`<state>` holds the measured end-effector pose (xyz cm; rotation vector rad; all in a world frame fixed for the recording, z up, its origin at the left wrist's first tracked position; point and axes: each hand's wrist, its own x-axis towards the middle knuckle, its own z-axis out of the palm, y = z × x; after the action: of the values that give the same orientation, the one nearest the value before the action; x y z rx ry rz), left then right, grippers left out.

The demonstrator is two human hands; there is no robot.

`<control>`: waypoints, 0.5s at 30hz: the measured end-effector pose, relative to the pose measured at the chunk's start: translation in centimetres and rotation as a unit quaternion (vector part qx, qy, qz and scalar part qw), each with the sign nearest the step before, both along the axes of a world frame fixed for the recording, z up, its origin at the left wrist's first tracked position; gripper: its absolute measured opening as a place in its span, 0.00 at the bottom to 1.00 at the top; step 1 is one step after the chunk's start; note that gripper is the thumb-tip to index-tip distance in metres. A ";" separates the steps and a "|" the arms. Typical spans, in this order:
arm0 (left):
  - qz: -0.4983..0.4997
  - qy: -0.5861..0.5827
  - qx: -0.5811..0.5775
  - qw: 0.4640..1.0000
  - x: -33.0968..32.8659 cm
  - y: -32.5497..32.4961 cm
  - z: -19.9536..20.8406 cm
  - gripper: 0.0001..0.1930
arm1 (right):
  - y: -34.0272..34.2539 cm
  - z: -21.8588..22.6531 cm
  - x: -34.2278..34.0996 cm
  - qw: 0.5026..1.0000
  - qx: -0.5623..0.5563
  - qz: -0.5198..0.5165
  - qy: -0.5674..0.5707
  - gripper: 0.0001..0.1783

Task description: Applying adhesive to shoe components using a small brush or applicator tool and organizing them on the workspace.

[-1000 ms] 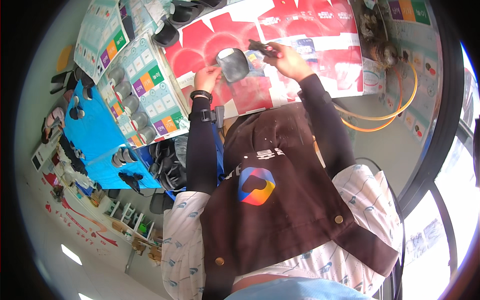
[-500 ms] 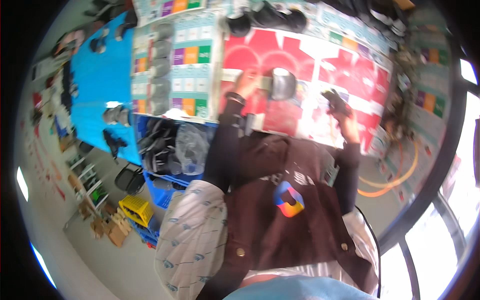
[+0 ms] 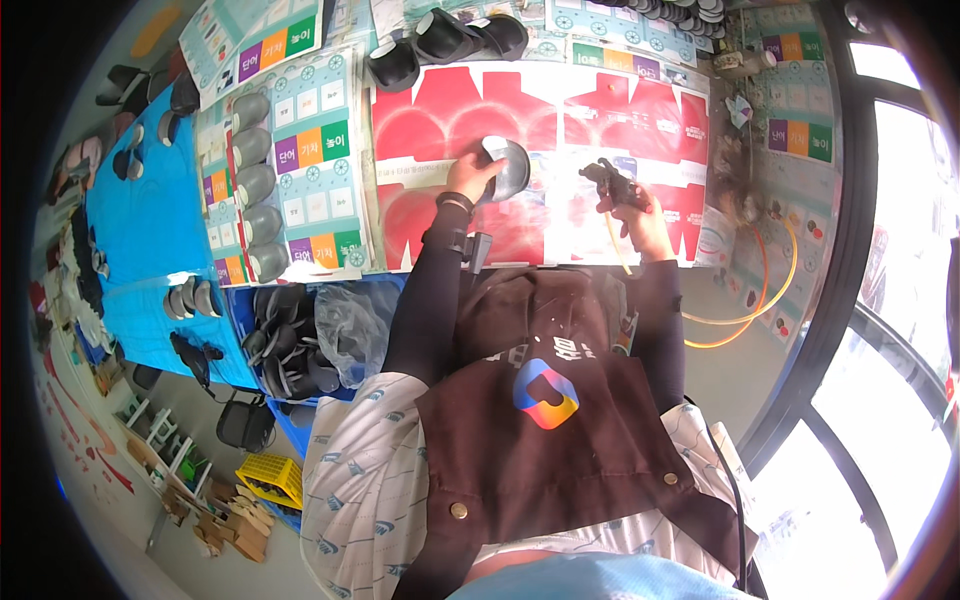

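My left hand (image 3: 466, 178) grips the edge of a dark grey, rounded cap-like shell (image 3: 513, 168), holding it over a red-and-white printed sheet (image 3: 505, 128) on the table. Its pale inner side partly shows. To the right, my right hand (image 3: 647, 226) is wrapped round a small black spray gun (image 3: 610, 183), whose nozzle end points up and left. A thin orange hose (image 3: 615, 243) hangs below the gun. Some of the fingers on the grip are hidden.
Black shells (image 3: 440, 38) stand along the sheet's far edge. A row of grey shells (image 3: 256, 186) lies to the left. A blue crate (image 3: 243, 312) holds many dark shells beside a clear plastic bag (image 3: 350, 325). Coiled orange hose (image 3: 770, 285) hangs at the right.
The whole view has shifted and become sharper. The grey shell has turned and tilted in my left hand. My right hand still holds the spray gun, now angled more to the left.
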<state>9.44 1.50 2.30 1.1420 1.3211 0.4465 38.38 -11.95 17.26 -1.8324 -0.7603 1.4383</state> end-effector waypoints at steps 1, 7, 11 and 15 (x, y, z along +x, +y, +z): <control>-0.008 0.007 0.038 0.999 0.8 -0.2 0.2 0.25 | -0.2 0.1 0.1 1.000 0.001 -0.012 0.012 0.24; -0.072 0.032 0.064 0.995 3.2 -1.7 3.2 0.41 | -0.6 -0.2 1.0 1.000 -0.014 -0.005 0.027 0.21; 0.053 -0.085 -0.019 0.995 2.3 -1.8 2.5 0.33 | -0.5 -0.3 1.0 0.999 0.001 -0.002 -0.033 0.20; 0.181 -0.344 -0.201 0.899 -4.2 2.9 3.6 0.28 | -1.3 0.1 2.5 1.000 0.013 -0.020 -0.015 0.22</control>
<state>5.26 4.43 5.88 0.3223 0.9190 0.7287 40.83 -13.26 17.32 -1.8436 -0.7496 1.3717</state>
